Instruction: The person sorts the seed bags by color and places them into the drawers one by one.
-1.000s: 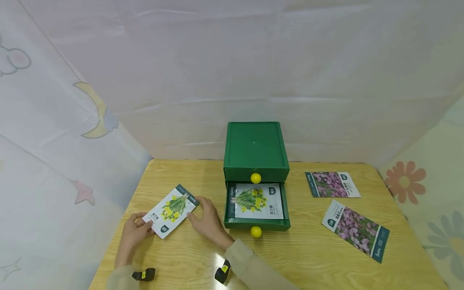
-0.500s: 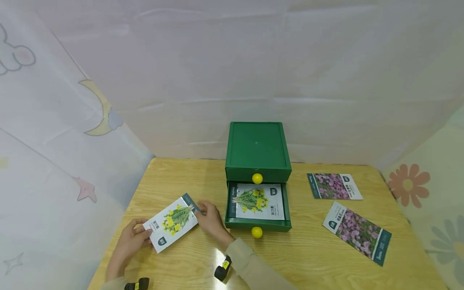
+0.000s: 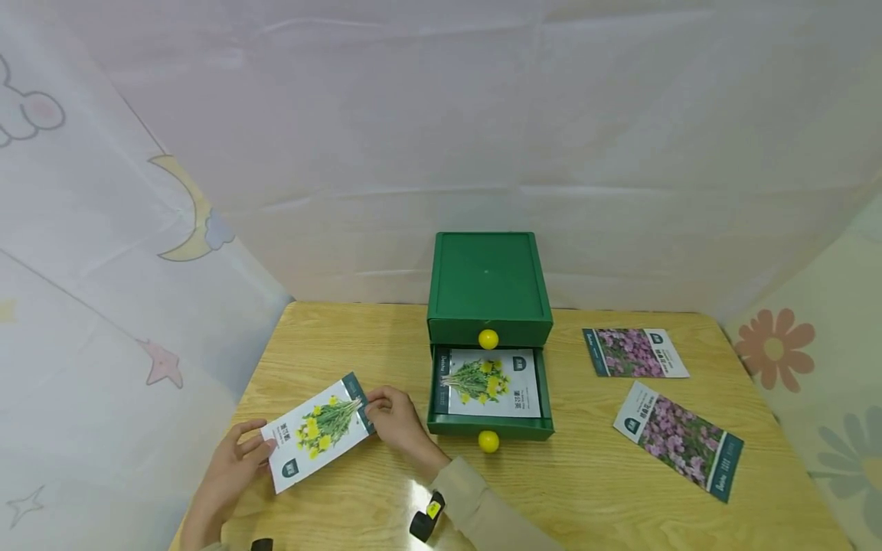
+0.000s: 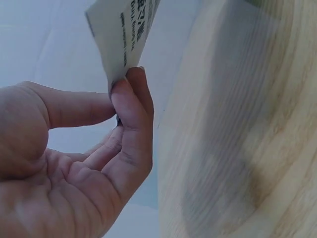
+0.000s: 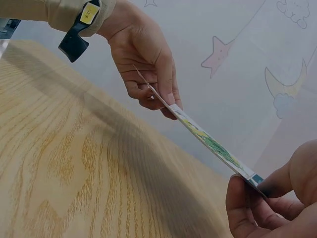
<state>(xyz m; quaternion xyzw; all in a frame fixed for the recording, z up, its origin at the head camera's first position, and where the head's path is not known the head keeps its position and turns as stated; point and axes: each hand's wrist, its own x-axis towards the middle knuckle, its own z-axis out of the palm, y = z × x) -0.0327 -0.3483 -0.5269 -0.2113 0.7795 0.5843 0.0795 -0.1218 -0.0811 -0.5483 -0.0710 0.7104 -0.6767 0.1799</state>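
A white seed packet (image 3: 322, 430) printed with yellow dandelions is held tilted between both hands at the left of the head view. My left hand (image 3: 234, 463) pinches its white end between thumb and fingers, as the left wrist view also shows. At the dark green end, my right hand (image 3: 398, 421) pinches the packet between thumb and fingers. Seen edge-on in the right wrist view, the packet (image 5: 208, 141) is off the wooden table. A matching dandelion packet (image 3: 489, 383) lies in the pulled-out lower drawer (image 3: 451, 425) of a green cabinet (image 3: 488, 275).
Two packets with pink-purple flowers, one farther back (image 3: 634, 353) and one nearer (image 3: 681, 442), lie on the right of the wooden table (image 3: 579, 490). The cabinet's upper drawer (image 3: 455, 332) is closed, with a yellow knob. A patterned cloth hangs behind and at both sides.
The dandelion packet has moved left and nearer the person, with the left hand. My right hand's grip has shifted farther onto the packet's dark end. Cabinet and other packets stay put.
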